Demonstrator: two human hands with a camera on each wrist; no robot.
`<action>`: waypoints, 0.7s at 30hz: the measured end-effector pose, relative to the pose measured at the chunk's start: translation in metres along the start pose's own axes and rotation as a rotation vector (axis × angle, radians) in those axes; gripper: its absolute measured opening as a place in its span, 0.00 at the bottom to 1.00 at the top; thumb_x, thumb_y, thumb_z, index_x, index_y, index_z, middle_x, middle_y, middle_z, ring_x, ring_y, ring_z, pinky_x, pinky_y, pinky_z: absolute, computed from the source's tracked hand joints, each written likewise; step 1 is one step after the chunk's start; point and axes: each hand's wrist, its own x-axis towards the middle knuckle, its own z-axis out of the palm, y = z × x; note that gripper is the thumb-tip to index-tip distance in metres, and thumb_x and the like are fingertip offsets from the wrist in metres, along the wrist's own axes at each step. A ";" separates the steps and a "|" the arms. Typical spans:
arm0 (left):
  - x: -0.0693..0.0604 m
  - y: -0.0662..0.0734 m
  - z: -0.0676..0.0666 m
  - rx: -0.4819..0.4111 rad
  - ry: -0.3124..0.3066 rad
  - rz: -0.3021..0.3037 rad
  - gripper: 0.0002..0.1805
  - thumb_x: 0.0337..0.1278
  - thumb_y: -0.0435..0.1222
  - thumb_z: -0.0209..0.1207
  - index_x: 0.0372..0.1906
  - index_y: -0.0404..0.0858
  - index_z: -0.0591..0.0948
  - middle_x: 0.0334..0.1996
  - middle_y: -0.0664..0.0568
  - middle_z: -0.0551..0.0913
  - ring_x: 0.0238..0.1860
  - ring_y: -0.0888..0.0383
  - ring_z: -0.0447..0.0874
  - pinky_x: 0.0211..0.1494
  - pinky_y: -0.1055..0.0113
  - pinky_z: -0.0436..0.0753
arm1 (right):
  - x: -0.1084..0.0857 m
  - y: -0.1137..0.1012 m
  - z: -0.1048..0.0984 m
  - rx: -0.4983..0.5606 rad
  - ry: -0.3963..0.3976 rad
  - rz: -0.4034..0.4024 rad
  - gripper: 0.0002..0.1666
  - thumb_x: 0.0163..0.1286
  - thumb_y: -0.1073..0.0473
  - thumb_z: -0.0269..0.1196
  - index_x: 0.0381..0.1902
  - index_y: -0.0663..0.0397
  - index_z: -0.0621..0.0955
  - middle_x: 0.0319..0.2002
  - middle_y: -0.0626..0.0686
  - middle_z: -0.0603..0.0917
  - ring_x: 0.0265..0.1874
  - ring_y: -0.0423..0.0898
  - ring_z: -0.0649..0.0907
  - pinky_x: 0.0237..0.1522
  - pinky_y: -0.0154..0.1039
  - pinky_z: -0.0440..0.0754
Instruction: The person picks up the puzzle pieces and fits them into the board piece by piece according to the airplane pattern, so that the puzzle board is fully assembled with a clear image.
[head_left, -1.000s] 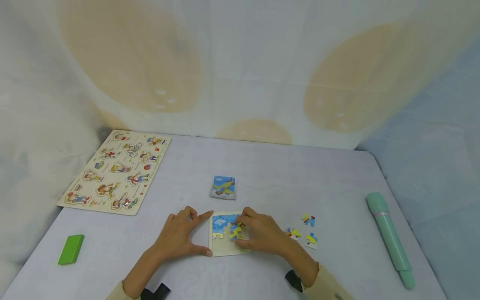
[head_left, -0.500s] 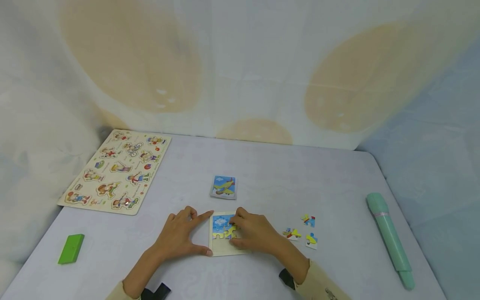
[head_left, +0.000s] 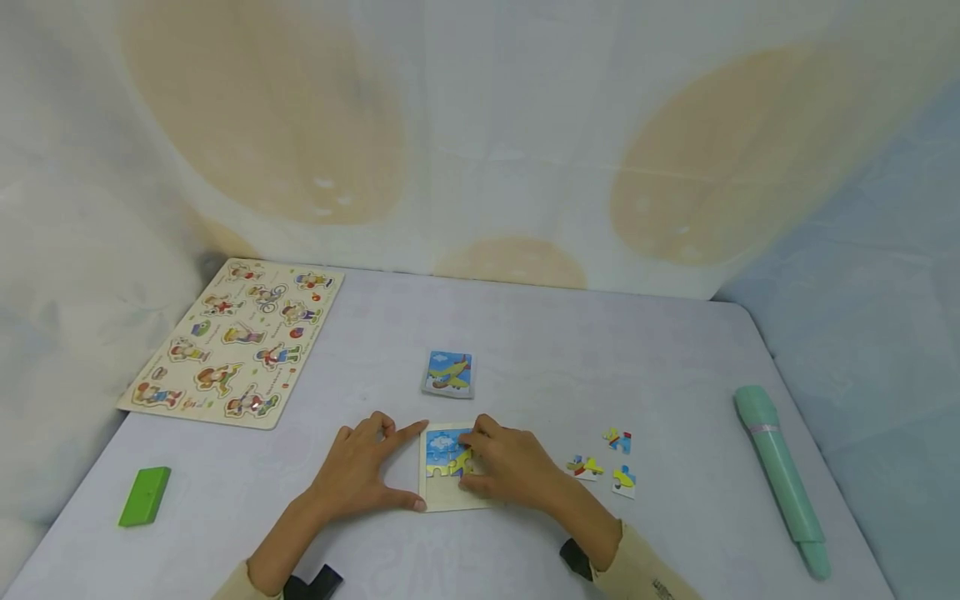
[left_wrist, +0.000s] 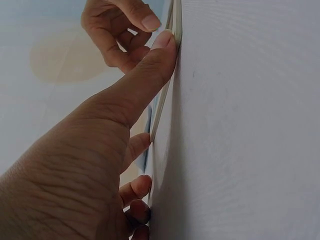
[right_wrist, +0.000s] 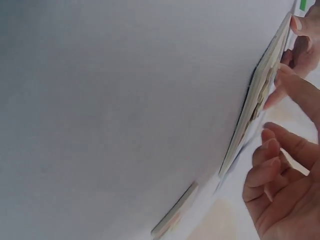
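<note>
A small jigsaw puzzle board (head_left: 448, 498) lies on the white table with blue sky pieces (head_left: 439, 446) set along its upper part and bare wood below. My left hand (head_left: 362, 468) spreads thumb and index finger against the board's left corners. In the left wrist view, the left thumb (left_wrist: 157, 50) presses the board's edge. My right hand (head_left: 516, 462) pinches a yellow-and-blue puzzle piece (head_left: 461, 464) between thumb and fingers, over the board beside the set pieces. Its fingers partly hide that piece and the board's right side. Whether the piece sits flush cannot be told.
Three loose pieces lie right of the board, among them a yellow plane piece (head_left: 585, 468). Behind it is a small airplane picture card stack (head_left: 448, 374). A peg puzzle board (head_left: 232, 346), a green block (head_left: 145, 497) and a mint-green tube (head_left: 780, 479) lie farther out.
My right hand has moved left with the puzzle piece, bringing it against the set pieces, then stayed nearly still. My left hand keeps its place at the board's left edge.
</note>
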 end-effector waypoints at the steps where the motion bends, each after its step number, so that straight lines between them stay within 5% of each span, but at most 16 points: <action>1: 0.000 0.000 0.000 -0.001 0.000 0.001 0.58 0.22 0.81 0.61 0.70 0.64 0.71 0.39 0.62 0.63 0.38 0.64 0.60 0.40 0.65 0.56 | -0.002 0.000 -0.001 -0.003 0.001 -0.003 0.32 0.60 0.40 0.71 0.58 0.51 0.83 0.43 0.47 0.77 0.27 0.35 0.73 0.31 0.26 0.74; 11: 0.002 0.001 -0.001 -0.002 -0.006 0.000 0.57 0.22 0.80 0.62 0.70 0.62 0.72 0.39 0.62 0.63 0.38 0.64 0.60 0.40 0.64 0.56 | -0.016 0.000 0.001 -0.099 -0.084 -0.036 0.32 0.61 0.31 0.64 0.61 0.33 0.81 0.38 0.46 0.76 0.24 0.35 0.71 0.25 0.26 0.68; 21: 0.001 0.001 -0.001 -0.003 -0.016 -0.016 0.58 0.21 0.79 0.63 0.70 0.63 0.71 0.39 0.62 0.63 0.37 0.63 0.60 0.40 0.64 0.57 | -0.018 -0.003 0.003 -0.088 -0.111 -0.037 0.36 0.62 0.29 0.61 0.64 0.36 0.79 0.42 0.49 0.79 0.27 0.36 0.73 0.26 0.29 0.72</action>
